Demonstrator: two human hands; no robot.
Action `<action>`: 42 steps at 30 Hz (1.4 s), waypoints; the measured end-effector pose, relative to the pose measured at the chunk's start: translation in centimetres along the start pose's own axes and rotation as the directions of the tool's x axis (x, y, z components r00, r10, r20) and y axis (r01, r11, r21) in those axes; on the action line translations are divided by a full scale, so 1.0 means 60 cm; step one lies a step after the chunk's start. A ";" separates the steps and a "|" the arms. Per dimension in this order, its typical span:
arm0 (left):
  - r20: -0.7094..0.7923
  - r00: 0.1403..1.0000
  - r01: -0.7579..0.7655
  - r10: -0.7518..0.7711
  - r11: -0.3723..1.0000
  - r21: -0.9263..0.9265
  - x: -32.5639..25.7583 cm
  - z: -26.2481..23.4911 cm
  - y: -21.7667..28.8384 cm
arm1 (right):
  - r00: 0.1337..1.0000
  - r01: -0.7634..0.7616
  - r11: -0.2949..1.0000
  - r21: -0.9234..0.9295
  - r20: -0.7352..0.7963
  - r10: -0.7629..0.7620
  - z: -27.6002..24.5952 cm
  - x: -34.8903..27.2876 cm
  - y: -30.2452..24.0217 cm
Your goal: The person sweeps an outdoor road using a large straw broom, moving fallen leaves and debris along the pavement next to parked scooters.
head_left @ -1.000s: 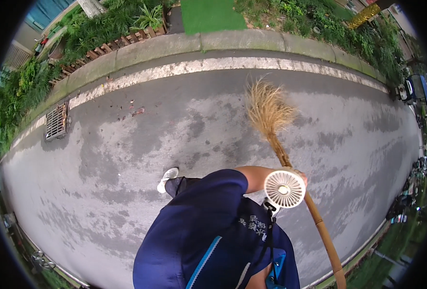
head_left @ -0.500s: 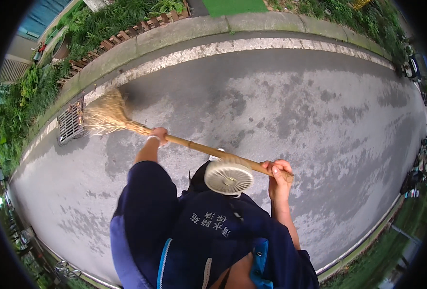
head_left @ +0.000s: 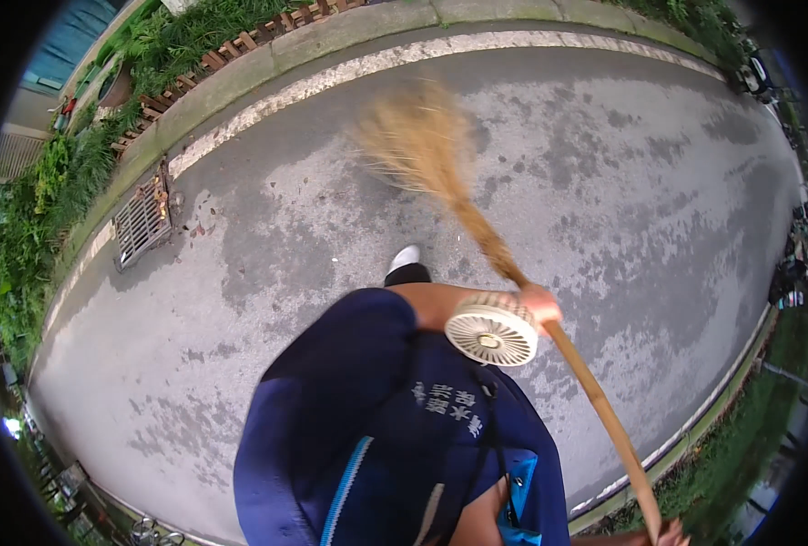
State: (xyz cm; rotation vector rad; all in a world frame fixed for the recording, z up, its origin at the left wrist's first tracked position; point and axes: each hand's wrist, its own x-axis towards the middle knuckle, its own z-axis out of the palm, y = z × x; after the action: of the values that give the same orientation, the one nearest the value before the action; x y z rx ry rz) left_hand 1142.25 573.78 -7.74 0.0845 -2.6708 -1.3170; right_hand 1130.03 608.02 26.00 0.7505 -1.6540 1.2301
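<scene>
On the grey road (head_left: 267,237), near its middle, a long broom (head_left: 513,273) is being swung, as seen from the single head view. Its straw head (head_left: 417,136) is blurred and points toward the far kerb (head_left: 349,36), while the bamboo handle (head_left: 595,400) runs down to the lower right of the picture. The left hand (head_left: 538,305) is closed round the handle about halfway along, its fingers clenched on the wood. The right hand (head_left: 666,532) is only just caught at the bottom rim, at the handle's end; it seems to be gripping there, but the closure of its fingers cannot be told. A small round fan (head_left: 492,333) hangs at the chest over a dark blue jacket (head_left: 367,428), and one white shoe tip (head_left: 406,257) is seen just beyond the shoulder.

A sweeping stroke is judged to be in hand, with the straw in mid-swing. The next stroke would call for the straw to be kept low against the road and drawn toward the near-left kerb, where a drain grate (head_left: 142,221) with a few leaves lies.

Much is cut off: most of the right hand, the legs and the second foot are hidden by the body. Whether the straw touches the road cannot be made out through the blur. Green plants (head_left: 30,209) line the left edge.
</scene>
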 end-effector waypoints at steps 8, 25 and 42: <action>-0.053 0.932 -0.361 0.358 0.914 -0.185 -0.068 0.263 0.024 | 0.985 -0.163 0.807 0.567 0.054 0.161 -0.172 -0.054 -0.311; -0.144 0.539 0.815 -0.830 0.471 0.336 -1.471 0.005 -0.049 | 0.024 -0.993 -0.093 0.072 0.895 0.445 -0.209 -0.739 -0.675; -0.006 0.974 -0.226 0.226 0.970 -0.086 -1.173 0.491 0.563 | 0.980 -0.196 0.826 0.529 0.072 0.186 -1.161 -0.419 -1.016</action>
State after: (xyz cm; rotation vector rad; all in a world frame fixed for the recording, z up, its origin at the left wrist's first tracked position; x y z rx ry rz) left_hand 1207.28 626.04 -7.06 -0.2264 -2.5316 -1.3558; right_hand 1214.22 653.51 32.77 0.9438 -1.4275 1.8781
